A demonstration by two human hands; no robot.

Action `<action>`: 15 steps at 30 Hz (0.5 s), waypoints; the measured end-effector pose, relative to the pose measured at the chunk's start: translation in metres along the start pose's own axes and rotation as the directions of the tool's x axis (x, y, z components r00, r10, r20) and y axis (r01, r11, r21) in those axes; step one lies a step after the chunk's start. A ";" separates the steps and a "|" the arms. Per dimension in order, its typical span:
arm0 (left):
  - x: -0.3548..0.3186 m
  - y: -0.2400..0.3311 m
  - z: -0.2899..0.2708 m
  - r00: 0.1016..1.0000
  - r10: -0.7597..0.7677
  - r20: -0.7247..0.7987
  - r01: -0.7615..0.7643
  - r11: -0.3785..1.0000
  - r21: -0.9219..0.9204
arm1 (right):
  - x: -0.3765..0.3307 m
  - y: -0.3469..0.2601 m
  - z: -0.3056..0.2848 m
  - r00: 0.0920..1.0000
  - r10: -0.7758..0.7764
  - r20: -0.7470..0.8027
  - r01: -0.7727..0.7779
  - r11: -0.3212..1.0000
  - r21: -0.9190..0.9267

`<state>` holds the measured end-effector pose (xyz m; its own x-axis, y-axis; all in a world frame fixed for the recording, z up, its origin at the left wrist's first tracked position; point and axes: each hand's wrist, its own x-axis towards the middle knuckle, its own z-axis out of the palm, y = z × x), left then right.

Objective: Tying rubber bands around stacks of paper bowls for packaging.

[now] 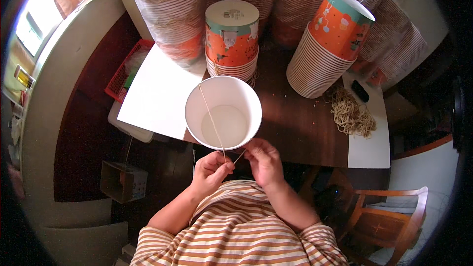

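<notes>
A paper bucket (224,118) with a white inside faces me, its mouth turned up, at the table's front edge. A thin beige cord (209,110) runs across the mouth from the far rim down to my hands. My left hand (213,170) is closed in a pinch on the cord just below the near rim. Beside it my right hand (264,161) is closed on another stretch of cord that slants up to the rim at the right. Its fingertips are close to the bucket's wall; whether they touch it is hard to tell.
Upturned orange-and-green bucket stacks (231,34) (322,47) stand behind. A heap of beige cords (352,113) lies at the right by a black object (360,91). Plastic-wrapped bucket stacks (170,12) line the back. A wooden chair (384,221) stands at lower right, a red basket (118,81) left.
</notes>
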<state>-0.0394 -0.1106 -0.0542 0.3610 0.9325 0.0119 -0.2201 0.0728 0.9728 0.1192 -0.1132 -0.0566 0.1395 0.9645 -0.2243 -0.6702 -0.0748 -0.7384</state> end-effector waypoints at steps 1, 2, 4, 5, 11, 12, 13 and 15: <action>0.001 0.001 -0.004 1.000 0.000 0.010 0.000 1.000 0.003 | 0.005 -0.002 -0.001 1.000 -0.031 -0.005 0.031 0.999 0.009; 0.003 0.002 -0.007 1.000 0.003 -0.024 -0.004 0.999 -0.037 | 0.007 -0.004 -0.001 0.999 -0.032 -0.005 0.032 0.999 0.009; 0.009 0.001 -0.016 0.997 0.042 -0.069 -0.045 0.998 -0.041 | 0.009 -0.007 -0.001 0.999 -0.029 0.043 0.032 0.996 -0.081; 0.012 0.003 -0.017 0.989 0.027 -0.147 -0.036 0.997 -0.062 | 0.008 -0.007 -0.001 0.999 -0.029 0.044 0.033 0.996 -0.081; 0.011 0.008 -0.011 0.693 0.708 -0.134 -0.407 0.538 0.738 | 0.003 -0.006 0.008 0.995 -0.001 0.098 0.019 0.982 -0.187; 0.008 0.013 -0.006 0.560 0.828 0.019 -0.503 0.322 0.802 | 0.003 -0.005 0.008 0.994 -0.010 0.108 0.032 0.979 -0.203; 0.006 0.014 -0.004 0.559 0.818 0.139 -0.600 0.282 0.748 | 0.003 -0.004 0.008 0.993 -0.020 0.118 0.046 0.975 -0.220; 0.009 0.022 0.014 0.686 0.719 0.110 -0.586 0.457 0.669 | 0.001 -0.008 0.007 0.991 0.026 0.129 0.007 0.969 -0.248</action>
<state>-0.0287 -0.1055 -0.0295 0.1895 0.6530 0.7332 0.2942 -0.7502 0.5922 0.1193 -0.1096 -0.0467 0.0271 0.9868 -0.1596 -0.4671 -0.1286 -0.8748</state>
